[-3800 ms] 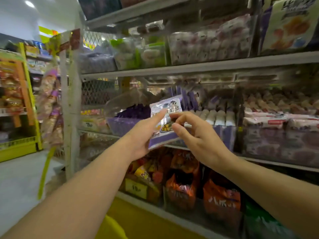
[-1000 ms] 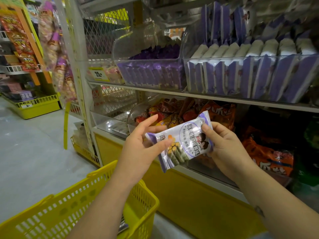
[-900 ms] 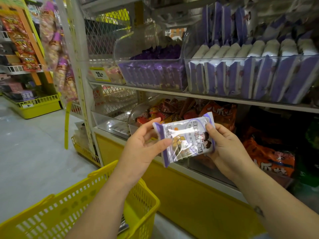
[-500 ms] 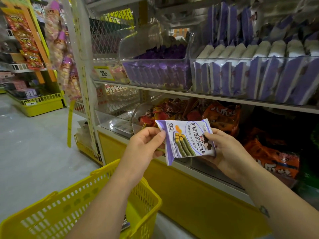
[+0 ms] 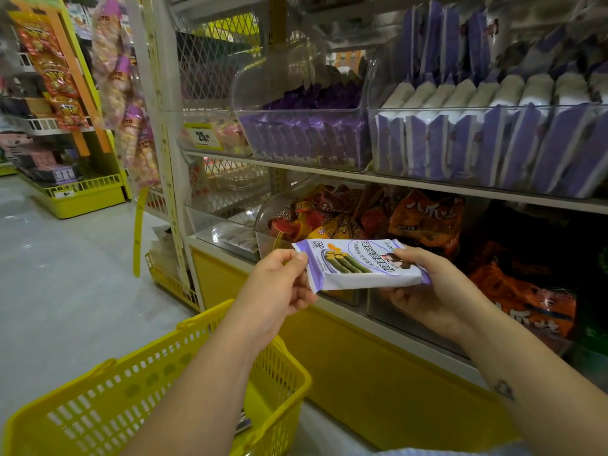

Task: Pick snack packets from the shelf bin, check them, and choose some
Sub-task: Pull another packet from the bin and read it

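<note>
The person holds one snack packet (image 5: 360,265) out flat in front of the shelf unit, printed face up, white with purple ends and a picture of green rolled sticks. The left hand (image 5: 279,284) has its grip pinched on the packet's left crimped edge, thumb on top and fingers curled beneath. The right hand (image 5: 424,291) cradles the packet's other end, thumb pressed along the top edge and fingers folded under it, so both grips are closed on the same packet.

Behind the packet and just above it sits a clear bin (image 5: 316,222) of red, orange and yellow wrappers on the lower shelf. To the packet's right, on that same level, lie orange bags (image 5: 519,291) with large white characters. One shelf above the packet stands a clear shelf bin (image 5: 487,146) packed with upright white-and-purple packets that look like the one in hand. Left of that, still above the packet, a curved clear bin (image 5: 302,133) holds darker purple packets, and a yellow price tag (image 5: 202,136) is fixed further left.

Below the packet and to its left, under the left forearm, is a yellow shopping basket (image 5: 131,396); its contents are mostly hidden by the arm. Far to the packet's left, strips of snack bags (image 5: 128,93) hang from the shelf's end post.
</note>
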{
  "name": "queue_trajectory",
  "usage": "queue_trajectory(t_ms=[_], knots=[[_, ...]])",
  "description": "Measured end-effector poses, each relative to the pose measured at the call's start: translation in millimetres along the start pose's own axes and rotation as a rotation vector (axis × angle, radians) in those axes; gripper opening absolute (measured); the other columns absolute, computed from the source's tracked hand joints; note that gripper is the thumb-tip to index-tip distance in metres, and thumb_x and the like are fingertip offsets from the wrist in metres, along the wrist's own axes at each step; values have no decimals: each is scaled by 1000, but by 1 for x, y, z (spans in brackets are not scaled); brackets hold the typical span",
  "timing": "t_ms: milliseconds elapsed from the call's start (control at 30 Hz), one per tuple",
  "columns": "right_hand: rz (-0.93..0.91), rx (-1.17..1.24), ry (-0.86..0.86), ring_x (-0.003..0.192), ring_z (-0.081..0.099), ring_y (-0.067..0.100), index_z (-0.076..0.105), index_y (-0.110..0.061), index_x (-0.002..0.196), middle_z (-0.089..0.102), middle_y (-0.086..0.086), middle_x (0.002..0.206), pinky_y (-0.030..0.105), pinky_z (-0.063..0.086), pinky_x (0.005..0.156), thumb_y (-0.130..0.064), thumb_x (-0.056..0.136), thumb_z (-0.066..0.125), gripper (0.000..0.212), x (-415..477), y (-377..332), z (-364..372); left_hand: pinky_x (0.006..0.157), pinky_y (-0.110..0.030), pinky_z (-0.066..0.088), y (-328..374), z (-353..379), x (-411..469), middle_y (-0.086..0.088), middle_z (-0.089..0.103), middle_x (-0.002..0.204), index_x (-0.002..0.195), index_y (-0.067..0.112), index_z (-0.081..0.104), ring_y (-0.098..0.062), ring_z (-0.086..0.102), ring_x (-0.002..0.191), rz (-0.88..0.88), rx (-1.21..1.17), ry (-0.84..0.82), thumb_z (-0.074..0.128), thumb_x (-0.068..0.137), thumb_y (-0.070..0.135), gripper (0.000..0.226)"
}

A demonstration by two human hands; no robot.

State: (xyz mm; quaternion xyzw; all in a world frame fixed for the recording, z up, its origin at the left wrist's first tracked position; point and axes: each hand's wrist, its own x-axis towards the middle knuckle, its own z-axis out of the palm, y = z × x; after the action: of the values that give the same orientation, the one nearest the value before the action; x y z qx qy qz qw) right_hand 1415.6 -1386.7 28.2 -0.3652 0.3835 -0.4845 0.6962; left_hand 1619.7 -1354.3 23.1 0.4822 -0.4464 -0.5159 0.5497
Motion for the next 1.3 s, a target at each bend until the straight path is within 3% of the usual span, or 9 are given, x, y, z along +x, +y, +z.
queue_trajectory(t_ms=[100,233,367,467,633,833,1033,1167,1300], knots=[[27,69,-28,69,59,21,57,-13,114,67,18,106,20,49,45,-13,78,60,36,-2,-2,2,45,-16,42,-2,-1,2,3,65,61,88,18,56,-4,56,44,-44,-29,58,54,99,19,10],[10,68,27,64,63,24,54,-16,116,66,22,109,22,50,48,-10,92,51,25,-2,-3,1,70,-15,50,-1,-6,1,14,65,96,102,35,57,10,61,81,396,371,190,53,98,28,10],[-23,48,38,68,63,25,55,-15,113,69,18,92,25,51,50,-11,92,53,22,-2,3,6,94,-11,40,-1,-2,-6,24,53,120,119,38,61,8,49,113,575,677,-101,69,86,37,34],[-35,28,-22,70,64,23,63,-14,99,69,15,89,24,54,50,-20,91,56,11,-6,3,9,95,-14,37,-8,2,-3,20,56,118,122,36,62,3,49,111,609,861,-136,74,82,28,42],[-109,29,-176,63,62,16,77,-25,94,71,7,88,24,53,58,-47,83,57,32,-9,-5,3,74,-11,46,-4,-2,0,19,70,101,107,41,65,4,63,93,481,549,-167,70,88,28,24],[-303,-161,-78,63,55,10,65,-19,113,70,9,87,17,47,53,-38,76,62,43,-9,-2,5,82,-21,54,-11,2,0,15,68,119,123,41,54,-6,66,108,300,269,-383,61,87,43,36],[-473,-448,-15,54,57,3,70,-20,98,63,-11,56,38,46,67,-28,96,50,21,-13,8,13,81,-30,56,-17,9,6,6,65,118,126,57,47,-12,64,111,365,251,-322,51,97,20,47],[-494,-504,-76,62,56,18,74,-33,102,70,-7,72,39,47,65,-39,97,42,32,-16,5,14,80,-32,58,-15,4,8,3,68,116,118,73,41,-12,67,106,304,180,-286,50,99,15,62],[-319,-612,-274,91,69,15,65,-35,117,74,-9,103,30,55,77,-39,82,62,36,-16,2,4,73,-38,59,-13,-2,12,1,71,112,139,42,42,-16,69,103,193,-24,-213,49,99,13,50]])
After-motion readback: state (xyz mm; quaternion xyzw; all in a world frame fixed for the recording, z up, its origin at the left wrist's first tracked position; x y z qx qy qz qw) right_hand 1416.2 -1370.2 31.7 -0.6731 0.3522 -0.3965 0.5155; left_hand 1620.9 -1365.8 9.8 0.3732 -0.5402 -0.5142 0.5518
